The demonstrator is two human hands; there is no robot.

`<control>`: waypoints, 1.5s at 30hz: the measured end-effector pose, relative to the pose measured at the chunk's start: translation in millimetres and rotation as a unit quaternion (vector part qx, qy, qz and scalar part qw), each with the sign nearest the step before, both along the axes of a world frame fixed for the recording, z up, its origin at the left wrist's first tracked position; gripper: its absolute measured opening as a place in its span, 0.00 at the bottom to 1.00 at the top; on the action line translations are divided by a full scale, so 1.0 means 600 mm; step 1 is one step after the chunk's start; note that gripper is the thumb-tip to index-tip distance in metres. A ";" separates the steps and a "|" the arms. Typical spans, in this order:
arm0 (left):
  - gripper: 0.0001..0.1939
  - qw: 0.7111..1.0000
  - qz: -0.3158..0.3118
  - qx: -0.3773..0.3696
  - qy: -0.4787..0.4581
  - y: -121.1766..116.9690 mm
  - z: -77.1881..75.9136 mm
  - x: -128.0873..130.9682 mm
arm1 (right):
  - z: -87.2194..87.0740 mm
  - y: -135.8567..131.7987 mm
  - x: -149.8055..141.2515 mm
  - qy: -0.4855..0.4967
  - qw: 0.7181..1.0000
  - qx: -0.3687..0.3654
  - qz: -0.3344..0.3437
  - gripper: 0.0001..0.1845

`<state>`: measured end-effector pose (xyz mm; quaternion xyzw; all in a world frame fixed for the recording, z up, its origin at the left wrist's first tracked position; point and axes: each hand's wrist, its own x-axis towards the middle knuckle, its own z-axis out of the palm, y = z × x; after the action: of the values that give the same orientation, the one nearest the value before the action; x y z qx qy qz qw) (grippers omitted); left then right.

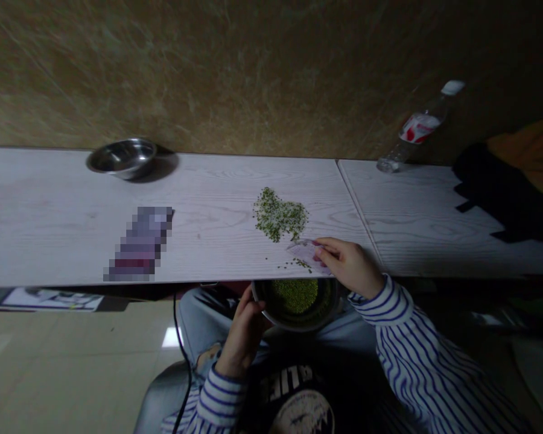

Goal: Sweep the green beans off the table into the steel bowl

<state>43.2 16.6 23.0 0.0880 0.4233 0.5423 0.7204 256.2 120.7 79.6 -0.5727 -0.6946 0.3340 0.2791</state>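
Note:
A heap of small green beans (pixel 280 217) lies on the pale wooden table (pixel 54 217). Below the table edge, my left hand (pixel 243 331) grips the rim of a metal bowl (pixel 328 311) partly filled with green beans, held over my lap. My right hand (pixel 348 265) rests on the table near its front edge, fingers pinched on a thin clear card or scraper (pixel 305 248) beside a few stray beans (pixel 298 263), just below the heap.
An empty steel bowl (pixel 123 158) stands at the back left by the wall. A blurred flat object (pixel 140 244) lies left of the heap. A plastic water bottle (pixel 416 129) leans at the back right, next to dark clothing (pixel 507 193).

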 end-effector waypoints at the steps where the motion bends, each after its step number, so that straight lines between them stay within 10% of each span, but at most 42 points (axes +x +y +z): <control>1: 0.23 1.000 0.001 -0.001 0.001 0.000 0.000 0.001 | -0.002 -0.004 -0.004 0.010 1.000 -0.001 0.001 0.16; 13: 0.24 1.000 -0.004 0.002 0.003 -0.004 0.002 -0.007 | 0.020 -0.033 -0.048 0.011 0.999 -0.016 0.049 0.15; 28: 0.25 0.999 0.040 -0.003 0.031 -0.015 -0.016 -0.065 | 0.027 0.080 -0.097 -0.058 0.988 0.004 0.142 0.15; 45: 0.26 0.999 0.028 0.005 0.031 -0.029 -0.011 -0.050 | 0.035 0.023 -0.072 -0.046 0.977 -0.029 0.207 0.14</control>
<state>12.9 -0.7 16.4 0.0961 0.4449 0.5611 0.6914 213.3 134.3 100.6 -0.4387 -0.8004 0.3781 0.1551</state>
